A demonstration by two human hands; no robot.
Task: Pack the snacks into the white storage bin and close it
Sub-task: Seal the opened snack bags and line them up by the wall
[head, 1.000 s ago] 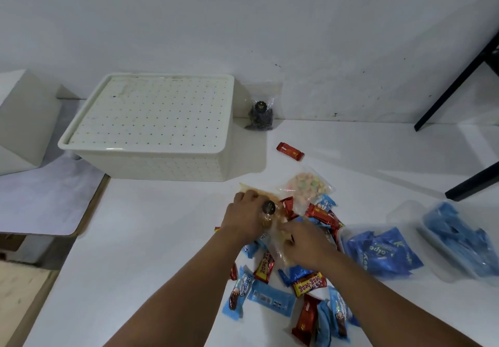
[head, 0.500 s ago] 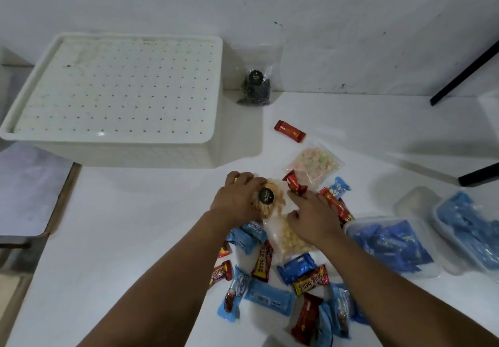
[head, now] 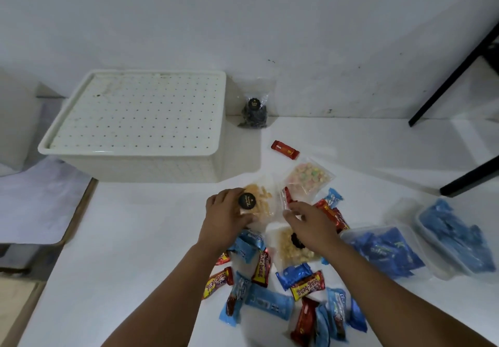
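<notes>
Packing not begun, head view: white storage bin (head: 140, 133) sits lidded at the table's (head: 129, 238) far left corner; snacks (head: 283, 287) lie loose toward the near edge, two clear tubs (head: 388, 252) of blue packets at the right edge. Left hand (head: 228, 218) grips a clear bag of orange crisps (head: 259, 203). Right hand (head: 310, 226), fingers curled, seemingly pinches a clear wrapper; its grip is unclear.

White dotted bin (head: 135, 119); red and blue wrappers (head: 286, 290); white table (head: 121, 252).
</notes>
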